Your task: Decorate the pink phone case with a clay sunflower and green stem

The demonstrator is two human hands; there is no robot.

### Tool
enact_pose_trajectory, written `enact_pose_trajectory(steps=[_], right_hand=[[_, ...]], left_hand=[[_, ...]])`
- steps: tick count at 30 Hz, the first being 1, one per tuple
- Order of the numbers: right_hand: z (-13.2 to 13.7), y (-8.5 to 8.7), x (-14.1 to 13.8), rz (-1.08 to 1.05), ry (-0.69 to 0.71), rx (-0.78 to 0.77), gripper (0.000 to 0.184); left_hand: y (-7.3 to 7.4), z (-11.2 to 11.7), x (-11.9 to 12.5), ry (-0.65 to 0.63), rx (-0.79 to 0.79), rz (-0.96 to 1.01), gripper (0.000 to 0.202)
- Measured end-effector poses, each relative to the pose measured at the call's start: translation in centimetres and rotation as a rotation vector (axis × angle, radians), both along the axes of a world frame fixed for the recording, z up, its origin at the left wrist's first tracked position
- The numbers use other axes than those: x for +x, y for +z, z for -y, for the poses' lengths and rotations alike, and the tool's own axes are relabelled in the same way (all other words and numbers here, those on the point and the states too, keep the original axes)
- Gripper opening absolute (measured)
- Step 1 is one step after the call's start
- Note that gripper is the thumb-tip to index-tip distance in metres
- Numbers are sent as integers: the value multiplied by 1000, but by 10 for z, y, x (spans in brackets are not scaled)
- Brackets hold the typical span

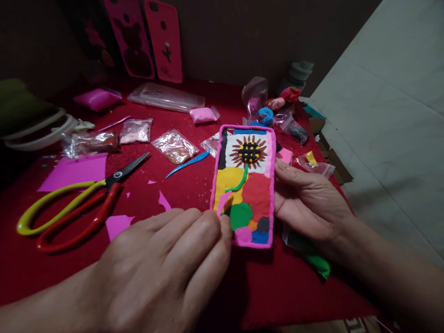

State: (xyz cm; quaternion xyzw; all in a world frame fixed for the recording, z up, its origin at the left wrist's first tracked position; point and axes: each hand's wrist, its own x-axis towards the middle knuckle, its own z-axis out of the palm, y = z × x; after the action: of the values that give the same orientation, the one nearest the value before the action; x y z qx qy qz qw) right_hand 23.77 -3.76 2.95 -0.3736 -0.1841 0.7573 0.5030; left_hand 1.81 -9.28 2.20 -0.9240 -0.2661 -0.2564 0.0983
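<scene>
My right hand [308,199] grips the right edge of a clay-covered panel [256,194], about the size of a phone case and tilted toward me. A pink clay rim runs round patches of yellow, red, green, blue and white. On the white patch is a sunflower [249,151] with a black lattice centre and a curved green stem. My left hand [173,263] is closed in a pinch at the panel's lower left. A small pointed pink piece [224,202] sticks up from its fingertips over the yellow patch; the fingertips themselves are mostly hidden.
Scissors [118,175] with yellow and red handles lie partly open at left, near a pink sheet [76,171] and pink scraps [120,225]. Behind are a blue modelling tool [189,163], clay packets [175,145] and two pink phone cases [164,44] leaning upright.
</scene>
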Motion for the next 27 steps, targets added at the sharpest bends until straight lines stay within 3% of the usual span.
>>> enact_pose_trajectory(steps=[7,13,14,21,27], right_hand=[[1,-1,0,-7,17,22,27],[2,3,-1,-1,30,30,31],[2,3,-1,-10,32,30,31],[1,1,0,-33,24,24,28],[1,0,1,-18,31,34,24]], left_hand=[[4,-2,3,-18,23,-5,34],[-2,-2,5,11,42,58,32],[-2,-3,4,-74,42,34,31],[-1,-7,-2,-105,44,-18,35],[4,-5,1,-40,-7,-30,30]])
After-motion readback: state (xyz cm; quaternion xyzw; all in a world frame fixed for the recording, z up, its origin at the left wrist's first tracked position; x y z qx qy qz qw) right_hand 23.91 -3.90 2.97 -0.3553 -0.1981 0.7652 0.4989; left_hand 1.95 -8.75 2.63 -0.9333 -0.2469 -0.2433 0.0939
